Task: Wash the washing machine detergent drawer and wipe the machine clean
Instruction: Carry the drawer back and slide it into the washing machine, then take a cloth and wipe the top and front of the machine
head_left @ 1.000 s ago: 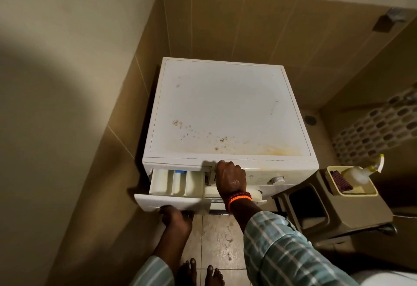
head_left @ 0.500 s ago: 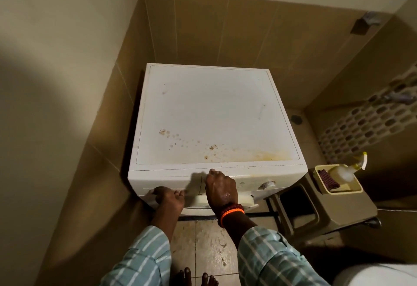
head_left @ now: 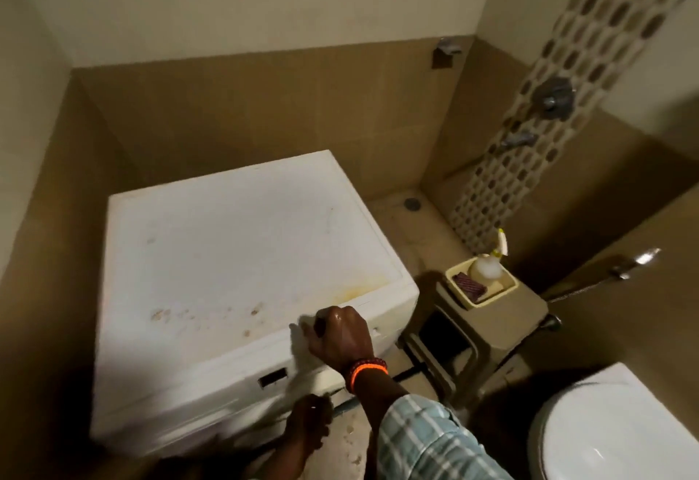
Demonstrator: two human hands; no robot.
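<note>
The white washing machine [head_left: 242, 252] stands in the corner, and its top carries brown spots and a yellow stain near the front. The detergent drawer [head_left: 272, 377] sits pushed in, flush with the front panel; only its dark handle recess shows. My right hand [head_left: 340, 335], with an orange band at the wrist, rests on the machine's top front edge with its fingers curled under. My left hand [head_left: 308, 426] is lower, in front of the machine below the panel. It is dark and blurred, so its fingers are unclear.
Right of the machine a brown plastic stool [head_left: 491, 332] carries a yellow tub [head_left: 508, 284] with a spray bottle [head_left: 486, 267] and a dark scrub pad [head_left: 467, 283]. A white toilet [head_left: 612, 438] is at the lower right. Taps [head_left: 554, 97] and a hand shower [head_left: 635, 262] are on the right wall.
The open drawer was pushed shut by my left hand, which then dropped lower. My right hand's fingers curled on the front edge. My view swung to the right.
</note>
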